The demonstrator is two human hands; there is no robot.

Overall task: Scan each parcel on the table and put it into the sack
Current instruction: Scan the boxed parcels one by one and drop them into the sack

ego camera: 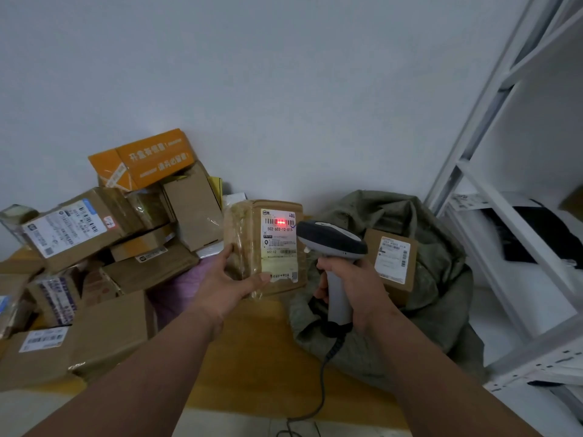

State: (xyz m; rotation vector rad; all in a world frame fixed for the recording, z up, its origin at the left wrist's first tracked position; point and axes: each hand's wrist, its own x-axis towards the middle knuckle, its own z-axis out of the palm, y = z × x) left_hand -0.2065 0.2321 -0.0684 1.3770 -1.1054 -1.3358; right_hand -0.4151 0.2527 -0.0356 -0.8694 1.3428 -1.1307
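My left hand [228, 280] grips a taped brown cardboard parcel [249, 234] from below and holds it upright above the table, its white label facing me. My right hand [353, 287] grips the grey handle of a barcode scanner [331, 239] just right of the parcel. A red scan line glows on the barcode at the top of the label. To the right an olive-green sack [441, 279] stands open with one labelled brown box [392, 260] inside it.
A heap of cardboard parcels [94, 247] with an orange box [145, 159] on top fills the left of the wooden table [252, 357]. The scanner's coiled cable [325, 370] hangs over the front edge. White metal shelving [504, 216] stands at the right.
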